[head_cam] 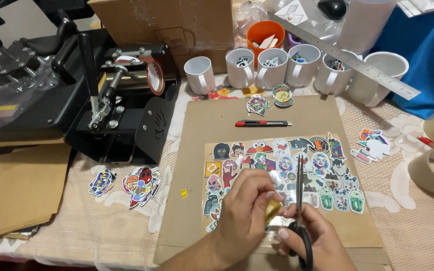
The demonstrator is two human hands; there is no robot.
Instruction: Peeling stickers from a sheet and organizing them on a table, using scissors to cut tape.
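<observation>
Right hand (313, 240): nearest the camera, grasping black-handled scissors (300, 211), blades pointing up and away.
Left hand (244, 211): pinching a small glossy yellow sticker piece (273, 211) just beside the blades.
Sticker sheet (282, 173): lies on brown cardboard (257, 120) under both hands.
Utility knife (263, 123): on the cardboard, beyond the sheet.
White mugs (297, 68): in a row at the tabletop's far side.
Heat press (76, 85): at far left.

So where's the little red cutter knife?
In the head view, the red cutter knife lies on the brown cardboard, just above the sticker sheet and below the row of white mugs, well away from both hands.
</observation>
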